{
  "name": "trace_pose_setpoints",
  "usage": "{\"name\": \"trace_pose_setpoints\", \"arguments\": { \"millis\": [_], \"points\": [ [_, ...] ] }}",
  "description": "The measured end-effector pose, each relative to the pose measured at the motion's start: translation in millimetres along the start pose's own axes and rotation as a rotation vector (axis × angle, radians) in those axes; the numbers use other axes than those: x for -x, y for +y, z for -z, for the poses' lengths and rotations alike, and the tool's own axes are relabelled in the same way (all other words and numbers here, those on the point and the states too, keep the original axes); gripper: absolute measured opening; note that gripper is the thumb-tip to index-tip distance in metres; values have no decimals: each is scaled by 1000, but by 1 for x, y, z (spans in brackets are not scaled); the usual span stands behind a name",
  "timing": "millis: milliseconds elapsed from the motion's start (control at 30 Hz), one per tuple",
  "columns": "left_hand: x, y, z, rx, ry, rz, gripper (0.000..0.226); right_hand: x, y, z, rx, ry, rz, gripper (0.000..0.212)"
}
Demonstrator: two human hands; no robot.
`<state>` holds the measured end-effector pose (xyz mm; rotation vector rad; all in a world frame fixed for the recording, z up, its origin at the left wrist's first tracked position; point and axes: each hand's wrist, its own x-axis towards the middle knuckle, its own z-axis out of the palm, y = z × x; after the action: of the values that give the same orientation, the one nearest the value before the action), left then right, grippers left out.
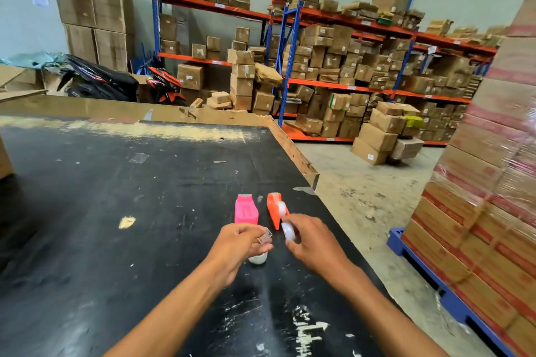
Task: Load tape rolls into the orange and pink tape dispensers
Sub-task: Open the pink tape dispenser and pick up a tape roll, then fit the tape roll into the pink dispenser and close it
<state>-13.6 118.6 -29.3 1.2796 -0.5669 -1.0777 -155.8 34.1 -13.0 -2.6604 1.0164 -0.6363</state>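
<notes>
A pink tape dispenser (246, 210) lies on the black table (116, 197), with an orange tape dispenser (275, 209) just right of it; a clear tape roll (281, 207) sits in the orange one. My right hand (310, 240) holds another clear tape roll (288, 231) near the orange dispenser's near end. My left hand (240, 243) pinches a small piece of clear wrapper (265, 235) beside that roll. Under my left hand a further whitish roll (257, 258) rests on the table, partly hidden.
The table's right edge (301, 159) runs close to the dispensers. A wrapped pallet of cartons (478, 211) stands at the right on a blue pallet (406, 243). Shelving racks of boxes (348, 72) and a parked motorbike (116, 81) are beyond the table.
</notes>
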Motion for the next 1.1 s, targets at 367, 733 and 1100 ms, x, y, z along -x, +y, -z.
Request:
{"name": "trace_pose_setpoints", "arguments": {
  "millis": [367,733,1100],
  "points": [
    [22,-9,15,38,31,22,9,7,9,-16,169,-404,21,34],
    [28,2,31,60,119,-44,11,-31,-23,-43,101,-371,39,45],
    [6,13,17,104,163,-122,13,-41,-2,-16,-914,-261,-111,50]
  ]
}}
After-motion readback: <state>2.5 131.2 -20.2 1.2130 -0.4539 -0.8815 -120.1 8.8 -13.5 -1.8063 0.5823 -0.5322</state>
